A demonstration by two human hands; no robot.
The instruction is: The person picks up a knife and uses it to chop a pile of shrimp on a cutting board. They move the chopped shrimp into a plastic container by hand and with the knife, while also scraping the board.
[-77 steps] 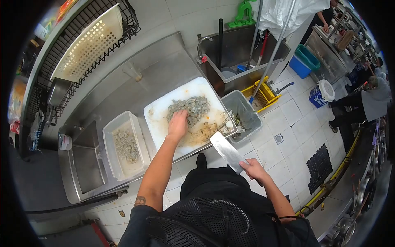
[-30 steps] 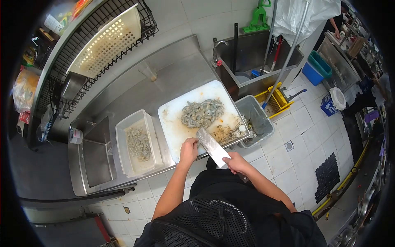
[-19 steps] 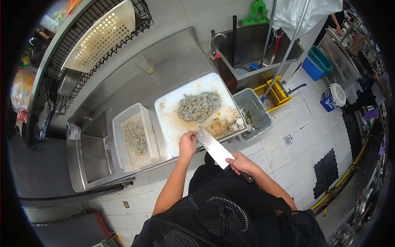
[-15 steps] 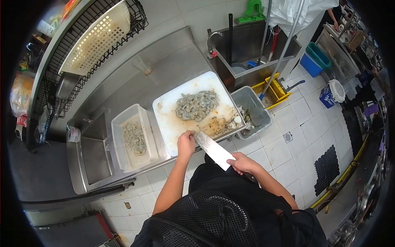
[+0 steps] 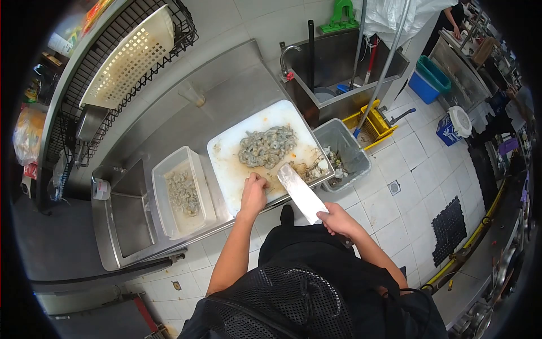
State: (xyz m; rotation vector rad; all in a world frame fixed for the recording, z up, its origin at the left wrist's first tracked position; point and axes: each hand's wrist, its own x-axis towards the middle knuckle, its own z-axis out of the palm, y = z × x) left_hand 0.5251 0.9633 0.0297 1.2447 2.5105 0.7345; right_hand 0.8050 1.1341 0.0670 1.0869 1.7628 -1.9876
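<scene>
My right hand (image 5: 339, 218) grips the handle of a cleaver (image 5: 302, 194), its broad blade pointing up and left over the near edge of a white cutting board (image 5: 224, 148). My left hand (image 5: 254, 194) is over the board's near left part, fingers curled together; whatever they hold is hidden. Beyond both hands lies a heap of grey raw shrimp (image 5: 266, 146). Brownish scraps (image 5: 309, 170) are spread along the board's near right side, close to the blade tip. Left of the board, a clear plastic tub (image 5: 160, 195) holds more shrimp (image 5: 183, 193) in cloudy liquid.
A grey bin (image 5: 361, 164) with waste stands against the counter's right end. Past it are a yellow mop wringer (image 5: 377, 127) and a deep steel sink (image 5: 350, 101). A steel basin (image 5: 132, 212) is at left, below a wire rack (image 5: 73, 73). Another person (image 5: 451, 22) stands far right.
The cleaver blade has swung up and right, from beside my left fingers to over the scraps. My left hand has shifted slightly left and up, apart from the blade.
</scene>
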